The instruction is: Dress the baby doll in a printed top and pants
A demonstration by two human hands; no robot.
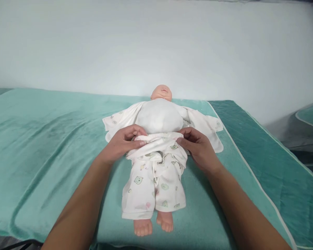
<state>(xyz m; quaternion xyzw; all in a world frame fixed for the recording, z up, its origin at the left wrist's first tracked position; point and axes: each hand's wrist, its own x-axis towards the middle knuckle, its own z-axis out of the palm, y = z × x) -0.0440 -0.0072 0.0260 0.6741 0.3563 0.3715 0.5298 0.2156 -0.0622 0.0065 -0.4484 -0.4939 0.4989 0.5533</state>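
Over green blanket [54,149], left hand [123,140] opposite right hand [198,143], finger pinches on trouser waistband [161,137].

From head height, close in, the view looks forward and down; the blanket [65,166] lies near, the wall [156,45] far.

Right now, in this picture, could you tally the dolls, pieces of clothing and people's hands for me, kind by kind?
Dolls: 1, the doll lying on its back
Clothing: 2, the open white top and the printed trousers
Hands: 2, the left hand and the right hand
Total: 5
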